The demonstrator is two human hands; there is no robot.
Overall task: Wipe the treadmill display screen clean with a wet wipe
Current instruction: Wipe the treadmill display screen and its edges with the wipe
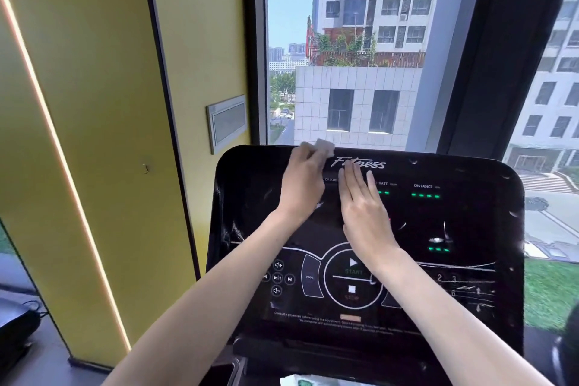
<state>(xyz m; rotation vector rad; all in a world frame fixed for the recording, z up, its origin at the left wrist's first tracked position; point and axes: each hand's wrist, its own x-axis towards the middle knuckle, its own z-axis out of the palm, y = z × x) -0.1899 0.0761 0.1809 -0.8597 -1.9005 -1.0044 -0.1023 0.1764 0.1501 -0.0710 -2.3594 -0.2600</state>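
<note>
The treadmill display screen (454, 219) is a black glossy console with green indicator lights, a round start/stop dial and white smears. My left hand (302, 185) presses a whitish wet wipe (324, 147) against the console's top edge, left of the "Fitness" logo. My right hand (363, 210) lies flat on the middle of the screen, fingers together and pointing up, holding nothing. Both forearms reach in from the bottom of the view.
A yellow wall (103, 103) with a lit strip and a small grey panel (227, 122) stands to the left. A large window (360, 50) behind the console shows buildings. A white-and-green packet (310, 381) peeks in at the bottom edge.
</note>
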